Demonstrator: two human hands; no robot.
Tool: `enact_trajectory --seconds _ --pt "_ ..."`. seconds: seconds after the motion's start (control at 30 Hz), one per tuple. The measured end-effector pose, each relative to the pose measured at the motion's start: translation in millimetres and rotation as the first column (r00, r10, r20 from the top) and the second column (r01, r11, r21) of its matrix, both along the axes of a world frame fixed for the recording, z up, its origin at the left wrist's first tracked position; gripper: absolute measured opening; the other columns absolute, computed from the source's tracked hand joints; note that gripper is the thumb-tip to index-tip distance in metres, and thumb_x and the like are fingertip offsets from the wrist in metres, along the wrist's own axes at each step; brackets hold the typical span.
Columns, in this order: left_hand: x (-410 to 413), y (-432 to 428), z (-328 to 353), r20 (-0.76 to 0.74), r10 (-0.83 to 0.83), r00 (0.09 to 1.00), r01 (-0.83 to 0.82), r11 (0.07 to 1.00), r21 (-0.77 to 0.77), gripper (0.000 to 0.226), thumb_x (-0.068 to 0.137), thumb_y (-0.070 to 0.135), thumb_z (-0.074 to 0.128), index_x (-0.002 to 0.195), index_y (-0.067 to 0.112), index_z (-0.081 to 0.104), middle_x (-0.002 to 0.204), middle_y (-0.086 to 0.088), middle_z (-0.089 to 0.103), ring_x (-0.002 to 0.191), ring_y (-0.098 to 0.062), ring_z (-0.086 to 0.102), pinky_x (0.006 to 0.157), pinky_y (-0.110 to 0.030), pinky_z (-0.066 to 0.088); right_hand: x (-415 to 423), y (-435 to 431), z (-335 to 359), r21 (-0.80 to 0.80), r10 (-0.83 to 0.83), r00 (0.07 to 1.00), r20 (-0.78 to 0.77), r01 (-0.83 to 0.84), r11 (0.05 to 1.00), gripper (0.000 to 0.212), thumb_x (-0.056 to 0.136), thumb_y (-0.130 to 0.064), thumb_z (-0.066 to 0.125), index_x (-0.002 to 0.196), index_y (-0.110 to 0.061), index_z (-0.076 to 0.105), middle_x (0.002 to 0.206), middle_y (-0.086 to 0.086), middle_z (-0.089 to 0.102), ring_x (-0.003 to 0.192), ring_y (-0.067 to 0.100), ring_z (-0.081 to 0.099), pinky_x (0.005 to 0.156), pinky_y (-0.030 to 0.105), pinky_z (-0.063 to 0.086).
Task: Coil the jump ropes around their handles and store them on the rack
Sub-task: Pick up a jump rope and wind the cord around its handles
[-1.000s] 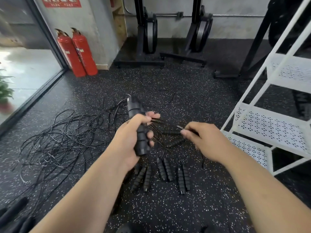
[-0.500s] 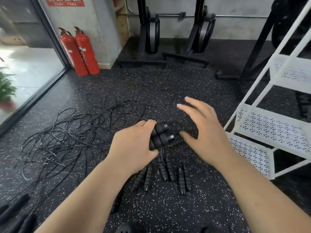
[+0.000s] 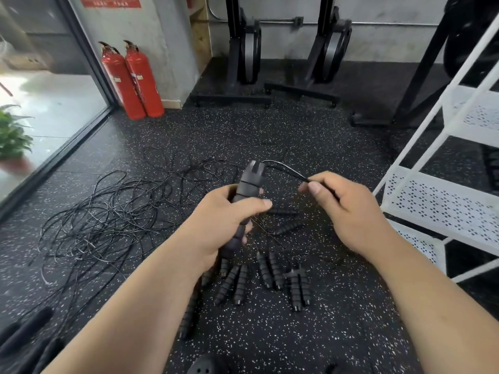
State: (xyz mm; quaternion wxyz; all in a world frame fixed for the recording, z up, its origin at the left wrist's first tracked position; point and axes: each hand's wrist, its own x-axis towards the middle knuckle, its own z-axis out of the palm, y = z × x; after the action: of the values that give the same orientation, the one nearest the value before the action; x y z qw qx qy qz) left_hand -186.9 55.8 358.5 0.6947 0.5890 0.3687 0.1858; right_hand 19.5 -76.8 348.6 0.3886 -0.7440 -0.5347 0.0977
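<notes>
Far left edge, mid-height: potted plant [image 3: 12, 136], beyond the glass.

Upper left: two red fire extinguishers [image 3: 132, 79], upright, side by side against the wall.

Left of centre: tangle of jump ropes [image 3: 108, 217], thin and black, spread wide and uncoiled on the speckled black floor [image 3: 270, 130].

Centre: left hand [image 3: 224, 225], grip clamped round a pair of black jump-rope handles [image 3: 247, 190]. The pair is held together above the floor, near upright, tops leaning slightly right. The fingers curl round the middle and the thumb lies across the front. A few turns of cord cross the upper part.

Top centre: black exercise machines [image 3: 248, 49] against the back wall.

Below centre: loose handles [image 3: 267, 276], ribbed and black, lying on the floor in rough pairs, fanned out.

From the top of the held pair a strand of cord [image 3: 286, 168] arcs right and slightly down.

Right of centre: right hand [image 3: 351, 211], grip pinched on that strand between thumb and curled fingers. It is near the left hand but apart from it, and sits a little lower in the frame than the handle tops.

Right edge: white rack [image 3: 442, 201], with perforated shelves and slanted uprights, standing on the floor.
</notes>
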Motion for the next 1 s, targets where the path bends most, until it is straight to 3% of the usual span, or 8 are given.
enact_trajectory --seconds 0.17,0.3,0.47,0.6,0.77,0.87,0.93,1.0 --pt "16 -20 -4 0.221 0.174 0.96 -0.099 0.944 -0.314 0.039 0.082 0.039 0.087 0.105 0.019 0.064 0.083 0.001 0.06 0.061 -0.012 0.05 0.058 -0.03 0.046 -39 9 -1 0.035 -0.114 0.993 0.018 0.113 0.993 0.026 0.11 -0.041 0.049 0.12 -0.036 0.072 0.078 -0.019 0.069 0.073 0.004 0.065 0.065 0.016 0.047" --pt "27 -35 -5 0.2 0.407 0.891 -0.24 0.798 -0.553 0.04 0.085 0.039 0.087 0.111 0.014 0.071 0.095 -0.011 0.077 0.085 -0.026 0.076 0.078 -0.039 0.064 -84 14 -16 0.01 -0.077 0.997 0.017 0.077 0.997 0.03 0.112 -0.032 0.046 0.134 -0.031 0.067 0.098 -0.017 0.067 0.084 0.001 0.063 0.073 0.012 0.045" --pt "29 -33 -10 0.048 0.392 0.919 -0.314 0.799 -0.513 0.027 0.088 0.026 0.084 0.107 0.011 0.071 0.089 -0.01 0.075 0.077 -0.029 0.073 0.074 -0.04 0.061 -91 12 -23 -0.155 -0.039 0.979 0.198 0.07 0.985 0.038 0.109 -0.042 0.033 0.133 -0.031 0.06 0.096 -0.01 0.041 0.07 0.016 0.055 0.063 0.044 0.052" --pt "29 -30 -14 -0.001 0.407 0.914 -0.357 0.8 -0.482 0.017 0.087 0.023 0.079 0.096 0.012 0.07 0.084 -0.009 0.068 0.072 -0.026 0.065 0.073 -0.039 0.056 -92 9 -23 -0.152 0.041 0.986 0.159 -0.016 0.988 0.037 0.11 -0.04 0.032 0.134 -0.03 0.058 0.101 -0.014 0.042 0.072 0.011 0.057 0.065 0.042 0.053" --pt "32 -23 -15 0.074 0.511 0.856 -0.405 0.755 -0.516 0.011 0.093 0.021 0.063 0.102 0.014 0.065 0.096 -0.003 0.083 0.088 -0.026 0.079 0.083 -0.037 0.062 -94 6 -24 -0.031 0.016 1.0 0.006 -0.016 0.999 0.042 0.11 -0.043 0.04 0.145 -0.032 0.06 0.123 -0.017 0.049 0.107 0.003 0.059 0.091 0.035 0.055" --pt "34 -26 -16 0.12 0.527 0.842 -0.361 0.714 -0.599 0.009 0.094 0.023 0.059 0.096 0.015 0.063 0.106 -0.007 0.083 0.103 -0.037 0.078 0.097 -0.051 0.061 -101 4 -22 -0.05 0.01 0.991 0.133 -0.003 0.999 0.052 0.108 -0.057 0.036 0.151 -0.033 0.054 0.129 -0.016 0.048 0.117 0.008 0.053 0.091 0.036 0.055" --pt "34 -28 -19 0.129 0.538 0.833 -0.328 0.668 -0.668 0.019 0.096 0.027 0.058 0.089 0.015 0.07 0.111 -0.005 0.082 0.096 -0.035 0.078 0.09 -0.048 0.063 -102 5 -23 -0.062 -0.028 0.97 0.242 0.044 0.997 0.052 0.108 -0.058 0.034 0.15 -0.034 0.053 0.127 -0.012 0.051 0.114 0.015 0.048 0.085 0.037 0.054" --pt "33 -30 -24 0.133 0.536 0.833 -0.283 0.621 -0.731 0.034 0.095 0.035 0.06 0.114 0.01 0.072 0.119 -0.004 0.08 0.105 -0.033 0.078 0.091 -0.045 0.063 -100 6 -25 -0.084 -0.044 0.931 0.362 0.079 0.993 0.051 0.109 -0.059 0.033 0.149 -0.035 0.054 0.123 -0.01 0.056 0.107 0.019 0.046 0.08 0.038 0.052"
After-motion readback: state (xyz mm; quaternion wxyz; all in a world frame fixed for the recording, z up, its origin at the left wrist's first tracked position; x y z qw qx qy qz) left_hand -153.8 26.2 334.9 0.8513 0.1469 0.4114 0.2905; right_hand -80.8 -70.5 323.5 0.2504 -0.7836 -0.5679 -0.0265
